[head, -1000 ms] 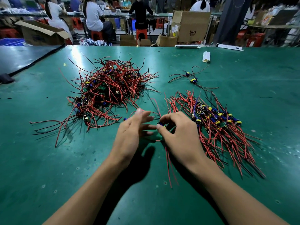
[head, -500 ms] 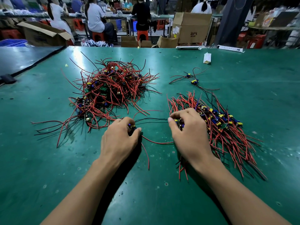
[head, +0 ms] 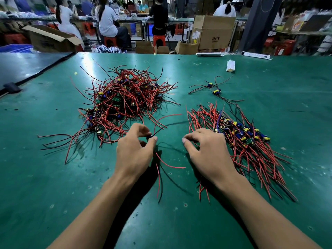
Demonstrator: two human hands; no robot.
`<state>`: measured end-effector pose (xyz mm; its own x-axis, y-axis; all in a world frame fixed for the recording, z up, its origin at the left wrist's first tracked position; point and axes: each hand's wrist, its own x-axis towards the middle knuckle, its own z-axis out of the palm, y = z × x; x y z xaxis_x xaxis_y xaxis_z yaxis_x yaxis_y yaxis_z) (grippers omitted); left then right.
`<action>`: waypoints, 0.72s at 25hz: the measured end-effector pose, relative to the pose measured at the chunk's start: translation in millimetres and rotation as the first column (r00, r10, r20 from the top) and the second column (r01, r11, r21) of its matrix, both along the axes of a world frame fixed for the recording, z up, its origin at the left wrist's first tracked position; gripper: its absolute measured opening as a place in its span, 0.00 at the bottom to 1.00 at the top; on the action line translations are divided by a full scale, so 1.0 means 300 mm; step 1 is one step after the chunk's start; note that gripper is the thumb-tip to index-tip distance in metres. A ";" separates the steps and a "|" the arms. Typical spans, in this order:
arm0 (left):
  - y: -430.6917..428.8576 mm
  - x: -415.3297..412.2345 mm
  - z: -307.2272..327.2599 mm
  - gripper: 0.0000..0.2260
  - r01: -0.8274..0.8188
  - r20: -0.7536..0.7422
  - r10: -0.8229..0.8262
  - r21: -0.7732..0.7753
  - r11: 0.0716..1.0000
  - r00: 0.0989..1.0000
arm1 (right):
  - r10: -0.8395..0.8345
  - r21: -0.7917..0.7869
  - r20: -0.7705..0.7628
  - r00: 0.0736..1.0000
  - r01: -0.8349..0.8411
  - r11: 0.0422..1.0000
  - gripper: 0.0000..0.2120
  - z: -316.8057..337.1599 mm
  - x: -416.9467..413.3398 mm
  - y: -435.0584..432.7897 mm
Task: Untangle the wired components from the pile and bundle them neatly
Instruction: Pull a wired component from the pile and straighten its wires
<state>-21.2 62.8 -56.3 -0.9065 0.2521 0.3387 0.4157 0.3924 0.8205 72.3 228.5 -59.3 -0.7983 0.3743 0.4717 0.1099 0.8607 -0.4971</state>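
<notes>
The left hand [head: 134, 151] pinches a wired component [head: 149, 137] at five o'clock of the pile [head: 125, 97]. The right hand [head: 208, 150] curls over the sorted bundle [head: 251, 159] at its nine o'clock edge; I cannot tell whether it grips anything.

Tangled heap [head: 125, 99] of red-and-black wired components at left, straightened bundle [head: 251, 150] at right, one separate component [head: 150, 137] between.

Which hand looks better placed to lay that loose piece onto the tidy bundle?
Likely the left hand: it pinches the wired component. The right hand sits curled at the near edge of the neat bundle; whether it holds wires is unclear.
</notes>
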 end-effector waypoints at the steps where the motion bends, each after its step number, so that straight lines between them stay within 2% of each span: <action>1: 0.005 0.009 0.011 0.09 0.054 0.064 -0.060 0.096 0.994 0.996 | 0.024 -0.058 -0.030 0.999 -0.026 0.998 0.11 0.001 -0.003 -0.006; 3: 0.018 0.032 0.033 0.12 0.186 0.178 -0.242 0.283 0.941 0.954 | 0.081 -0.172 -0.082 0.993 -0.094 0.981 0.17 0.007 -0.004 -0.027; 5: 0.025 0.049 0.043 0.13 0.268 0.241 -0.384 0.403 0.875 0.891 | 0.146 -0.245 -0.107 0.983 -0.169 0.955 0.20 0.015 -0.002 -0.045; 7: 0.027 0.058 0.046 0.15 0.299 0.296 -0.473 0.480 0.825 0.830 | 0.185 -0.302 -0.134 0.973 -0.218 0.928 0.18 0.026 0.000 -0.047; 10: 0.025 0.065 0.048 0.17 0.320 0.352 -0.538 0.516 0.794 0.766 | 0.196 -0.416 -0.210 0.958 -0.269 0.869 0.09 0.045 0.001 -0.040; 12: 0.027 0.069 0.050 0.18 0.344 0.363 -0.559 0.508 0.789 0.746 | 0.186 -0.577 -0.237 0.954 -0.292 0.763 0.05 0.055 -0.003 -0.035; 16: 0.032 0.067 0.050 0.18 0.373 0.321 -0.517 0.413 0.830 0.794 | 0.136 -0.830 -0.192 0.972 -0.235 0.507 0.10 0.058 -0.008 -0.030; 18: 0.032 0.070 0.051 0.18 0.366 0.363 -0.548 0.460 0.809 0.754 | 0.148 -0.887 -0.191 0.970 -0.236 0.397 0.11 0.058 -0.009 -0.030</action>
<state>-0.1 72.4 -40.9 -0.7757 0.6281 0.0614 0.0095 -0.0856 0.9963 69.5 219.5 -42.0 -0.8890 0.4576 0.0189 -0.0686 -0.0924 -0.9934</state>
